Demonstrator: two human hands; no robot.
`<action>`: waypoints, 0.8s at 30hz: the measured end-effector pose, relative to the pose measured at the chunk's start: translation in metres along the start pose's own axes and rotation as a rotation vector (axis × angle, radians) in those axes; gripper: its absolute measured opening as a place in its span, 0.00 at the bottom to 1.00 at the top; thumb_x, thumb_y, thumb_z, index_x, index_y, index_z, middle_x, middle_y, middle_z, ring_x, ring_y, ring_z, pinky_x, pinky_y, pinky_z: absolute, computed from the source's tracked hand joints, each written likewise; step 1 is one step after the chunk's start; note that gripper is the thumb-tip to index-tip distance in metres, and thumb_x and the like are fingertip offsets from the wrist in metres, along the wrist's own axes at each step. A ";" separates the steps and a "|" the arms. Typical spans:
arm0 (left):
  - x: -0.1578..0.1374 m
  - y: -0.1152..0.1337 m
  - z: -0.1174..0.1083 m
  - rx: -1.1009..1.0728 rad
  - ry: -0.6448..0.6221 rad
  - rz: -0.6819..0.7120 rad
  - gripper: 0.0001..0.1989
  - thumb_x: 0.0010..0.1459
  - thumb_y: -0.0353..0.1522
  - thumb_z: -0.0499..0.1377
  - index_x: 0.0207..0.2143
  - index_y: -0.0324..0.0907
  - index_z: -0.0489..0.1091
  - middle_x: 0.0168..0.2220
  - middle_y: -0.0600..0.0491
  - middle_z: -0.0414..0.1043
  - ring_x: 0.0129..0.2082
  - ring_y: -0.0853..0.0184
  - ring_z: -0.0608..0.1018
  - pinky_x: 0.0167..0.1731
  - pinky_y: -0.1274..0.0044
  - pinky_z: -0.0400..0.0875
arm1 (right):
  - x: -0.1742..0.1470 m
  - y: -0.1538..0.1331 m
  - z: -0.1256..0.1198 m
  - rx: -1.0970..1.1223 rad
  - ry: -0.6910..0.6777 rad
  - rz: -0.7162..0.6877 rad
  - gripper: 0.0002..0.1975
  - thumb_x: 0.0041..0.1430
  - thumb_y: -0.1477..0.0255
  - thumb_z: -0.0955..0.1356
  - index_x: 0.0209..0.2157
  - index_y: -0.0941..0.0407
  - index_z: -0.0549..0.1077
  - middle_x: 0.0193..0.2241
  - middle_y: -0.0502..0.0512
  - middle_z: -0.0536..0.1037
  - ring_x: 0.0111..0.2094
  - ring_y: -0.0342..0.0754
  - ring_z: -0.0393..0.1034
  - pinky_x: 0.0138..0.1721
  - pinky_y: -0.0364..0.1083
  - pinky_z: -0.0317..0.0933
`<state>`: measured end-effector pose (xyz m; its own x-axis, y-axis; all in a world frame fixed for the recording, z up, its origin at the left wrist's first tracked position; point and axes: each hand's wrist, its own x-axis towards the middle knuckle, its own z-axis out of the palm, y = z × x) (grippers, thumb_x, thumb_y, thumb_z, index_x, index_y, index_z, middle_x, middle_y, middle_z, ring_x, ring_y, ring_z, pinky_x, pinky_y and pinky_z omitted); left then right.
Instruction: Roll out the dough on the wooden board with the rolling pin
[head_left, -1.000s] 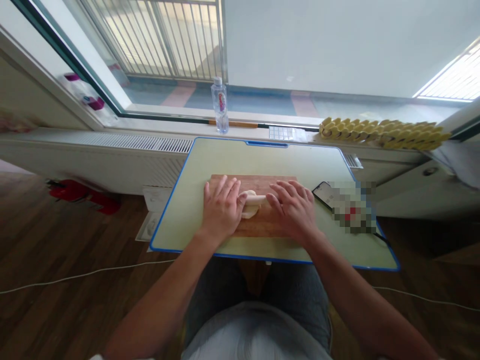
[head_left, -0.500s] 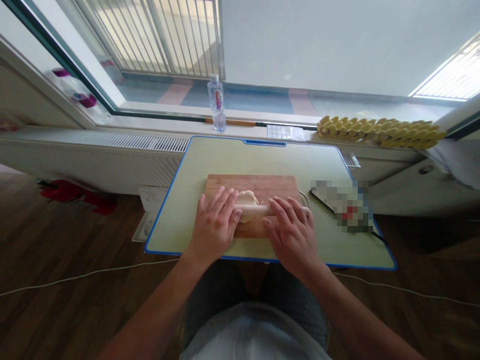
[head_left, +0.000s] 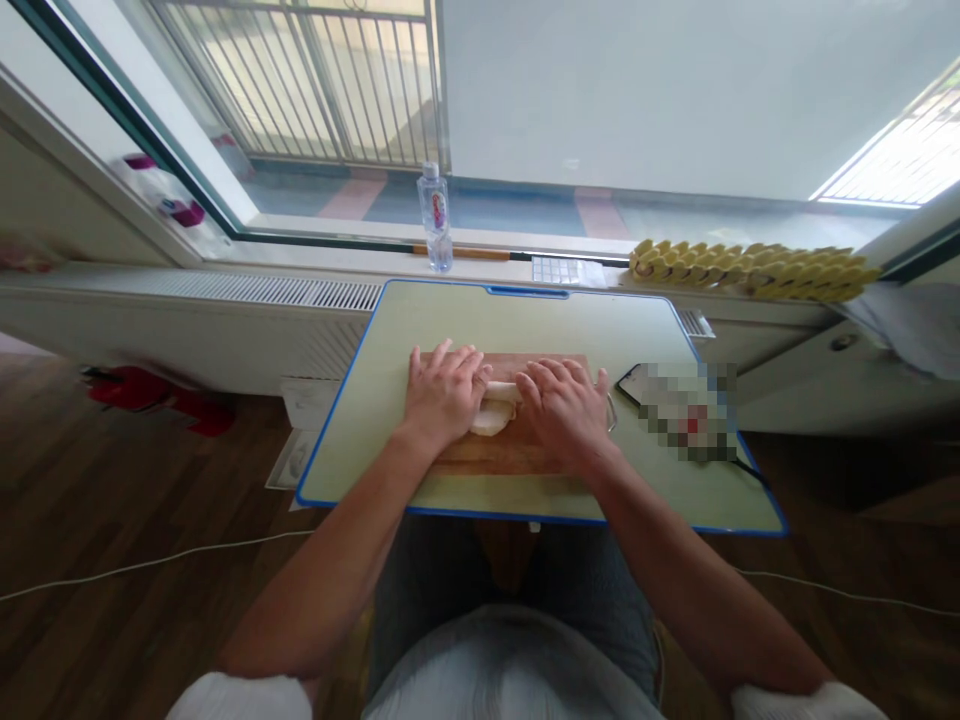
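A pale rolling pin (head_left: 503, 391) lies across a wooden cutting board (head_left: 502, 458), mostly hidden under my hands. My left hand (head_left: 447, 392) rests palm down over its left part, fingers stretched forward and apart. Over the right part lies my right hand (head_left: 566, 405), also palm down with fingers extended. Between the hands, a flat piece of pale dough (head_left: 493, 417) shows on the near side of the pin. My palms press on the pin rather than wrapping round it.
The board lies on a small pale-green table (head_left: 465, 318) with a blue rim. A phone (head_left: 671, 410), partly pixelated, lies at right. On the sill stand a plastic bottle (head_left: 436, 220) and a yellow scalloped object (head_left: 750, 270). A red fire extinguisher (head_left: 154, 395) is on the floor at left.
Both hands have pushed the rolling pin forward, away from me, to the far part of the dough. More dough now shows on the near side.
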<state>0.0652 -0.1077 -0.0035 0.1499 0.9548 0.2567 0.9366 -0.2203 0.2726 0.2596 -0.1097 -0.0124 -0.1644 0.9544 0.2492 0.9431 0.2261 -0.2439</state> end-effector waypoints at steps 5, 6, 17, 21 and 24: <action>-0.031 0.002 0.000 -0.014 0.018 0.025 0.26 0.76 0.43 0.45 0.68 0.46 0.67 0.69 0.47 0.68 0.71 0.50 0.64 0.71 0.47 0.47 | -0.042 -0.004 -0.009 0.017 -0.001 -0.047 0.26 0.76 0.55 0.58 0.66 0.52 0.69 0.64 0.59 0.74 0.67 0.61 0.61 0.70 0.69 0.39; -0.044 0.003 0.001 -0.016 0.025 0.028 0.27 0.76 0.43 0.45 0.70 0.45 0.63 0.70 0.47 0.65 0.72 0.51 0.63 0.71 0.48 0.47 | -0.055 -0.004 -0.011 0.022 -0.004 -0.058 0.27 0.76 0.55 0.59 0.67 0.52 0.68 0.65 0.59 0.73 0.68 0.61 0.60 0.70 0.67 0.38; -0.075 0.012 0.006 0.033 0.023 0.004 0.33 0.75 0.47 0.45 0.75 0.44 0.52 0.75 0.46 0.56 0.76 0.50 0.55 0.72 0.50 0.46 | -0.067 0.008 -0.007 -0.023 -0.035 -0.057 0.28 0.76 0.54 0.59 0.69 0.50 0.65 0.68 0.57 0.70 0.71 0.61 0.56 0.71 0.67 0.37; -0.028 0.009 0.001 0.040 -0.064 -0.032 0.32 0.75 0.50 0.42 0.73 0.47 0.58 0.74 0.49 0.59 0.75 0.51 0.56 0.72 0.50 0.46 | -0.028 0.010 -0.006 -0.059 -0.053 -0.016 0.30 0.76 0.51 0.55 0.66 0.50 0.70 0.67 0.58 0.71 0.70 0.63 0.55 0.70 0.70 0.39; -0.005 0.006 0.001 0.032 -0.121 -0.033 0.32 0.75 0.50 0.40 0.72 0.48 0.61 0.73 0.50 0.60 0.74 0.50 0.57 0.71 0.47 0.47 | -0.009 0.012 -0.008 -0.075 -0.067 0.004 0.29 0.76 0.50 0.54 0.64 0.49 0.72 0.66 0.57 0.73 0.68 0.62 0.57 0.68 0.70 0.43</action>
<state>0.0707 -0.1133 -0.0037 0.1536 0.9790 0.1340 0.9511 -0.1833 0.2486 0.2752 -0.1170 -0.0099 -0.1771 0.9667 0.1846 0.9624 0.2094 -0.1731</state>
